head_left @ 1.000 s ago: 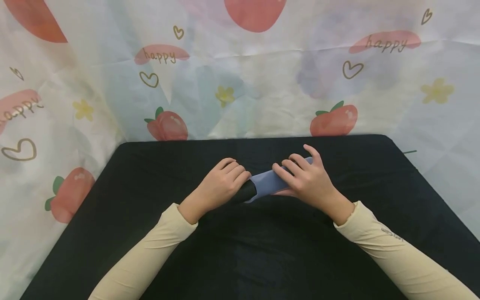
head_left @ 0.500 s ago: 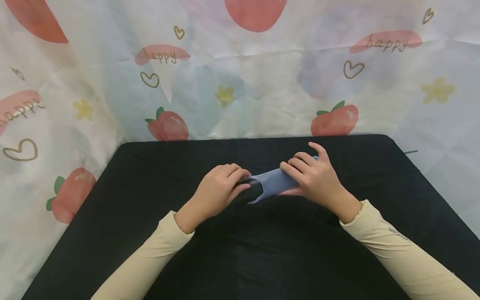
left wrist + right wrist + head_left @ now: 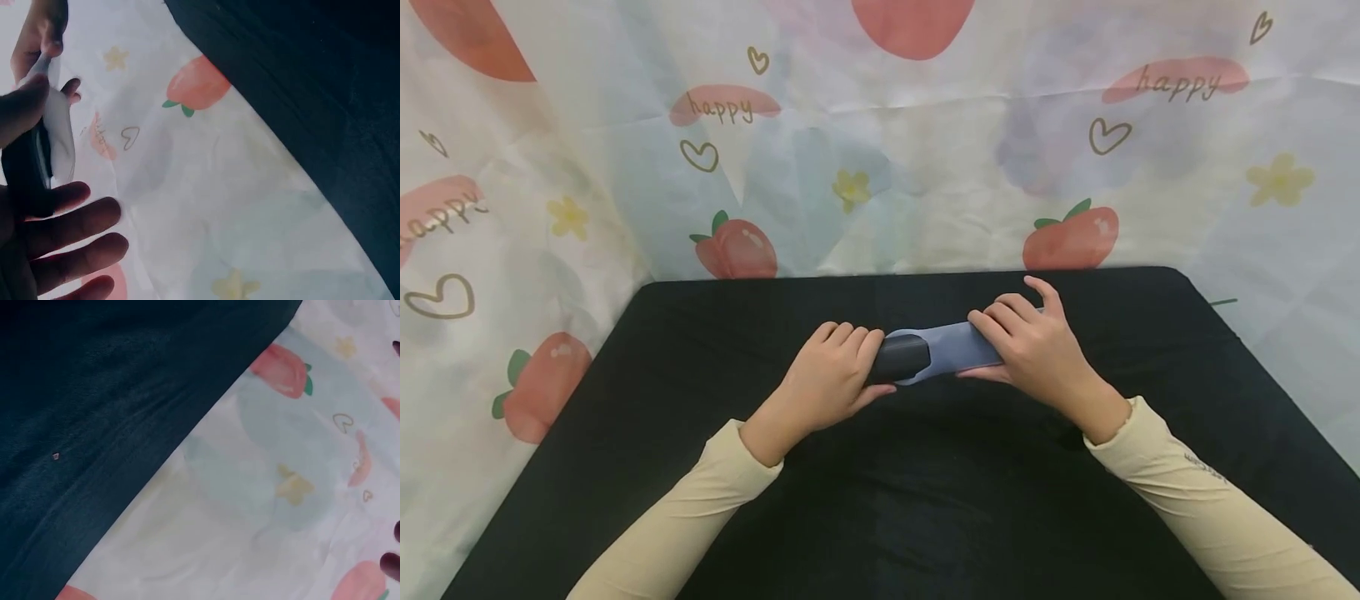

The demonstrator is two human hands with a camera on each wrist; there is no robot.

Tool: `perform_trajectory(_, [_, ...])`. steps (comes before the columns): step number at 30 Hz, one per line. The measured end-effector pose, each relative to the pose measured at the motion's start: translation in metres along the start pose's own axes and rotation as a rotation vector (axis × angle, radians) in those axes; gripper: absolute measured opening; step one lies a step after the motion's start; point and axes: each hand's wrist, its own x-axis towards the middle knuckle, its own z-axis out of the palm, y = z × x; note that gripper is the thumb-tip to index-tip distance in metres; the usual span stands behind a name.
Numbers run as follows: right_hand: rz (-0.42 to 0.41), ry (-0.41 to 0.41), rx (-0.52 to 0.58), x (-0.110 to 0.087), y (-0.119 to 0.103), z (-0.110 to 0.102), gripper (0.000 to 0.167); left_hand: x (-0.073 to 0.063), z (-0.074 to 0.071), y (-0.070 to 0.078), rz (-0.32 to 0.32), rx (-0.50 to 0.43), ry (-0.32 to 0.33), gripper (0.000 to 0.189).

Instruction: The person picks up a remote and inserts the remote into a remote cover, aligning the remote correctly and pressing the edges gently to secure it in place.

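A black oblong object sits partly within the curved end of a flat blue-grey sleeve; its exact kind is unclear. My left hand holds the black object at its left end, thumb on the near side and fingers over the far side. In the left wrist view, the thumb lies along the black object, with the pale-looking sleeve beside it. At the sleeve's right end my right hand grips it, index finger raised. Both things are held above the table. The right wrist view catches only dark fingertips.
A black cloth covers the table beneath the hands. Behind and to the left hangs a pale curtain printed with fruit, hearts and the word "happy". A tiny light speck shows on the dark cloth.
The black object and sleeve have turned to lie more level, with more of the black object showing. My left thumb has come into sight below it. The right hand has shifted slightly right and away.
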Motion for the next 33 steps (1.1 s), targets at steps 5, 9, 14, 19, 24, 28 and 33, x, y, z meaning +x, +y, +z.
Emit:
perform_trajectory(5, [0.030, 0.064, 0.052, 0.006, -0.004, 0.002, 0.063, 0.002, 0.002, 0.002, -0.043, -0.001, 0.011, 0.051])
perform_trajectory(9, [0.019, 0.239, 0.087, 0.015, -0.018, 0.004, 0.040, 0.006, 0.003, 0.003, -0.119, 0.012, 0.047, 0.050])
perform_trajectory(14, [-0.112, 0.424, 0.088, 0.024, -0.031, 0.011, 0.014, 0.012, 0.003, 0.008, -0.183, -0.020, 0.078, 0.048])
perform_trajectory(19, [-0.283, 0.545, 0.151, 0.027, -0.029, 0.016, 0.015, 0.012, 0.000, 0.018, -0.195, -0.063, 0.079, 0.047])
perform_trajectory(24, [-0.405, 0.590, 0.263, 0.028, -0.029, 0.017, 0.016, 0.011, -0.003, 0.026, -0.215, -0.069, 0.069, 0.047])
perform_trajectory(28, [-0.467, 0.595, 0.330, 0.027, -0.032, 0.018, 0.023, 0.009, -0.004, 0.030, -0.221, -0.082, 0.054, 0.047])
perform_trajectory(33, [-0.489, 0.618, 0.334, 0.028, -0.037, 0.019, 0.023, 0.009, -0.002, 0.032, -0.224, -0.142, 0.035, 0.044])
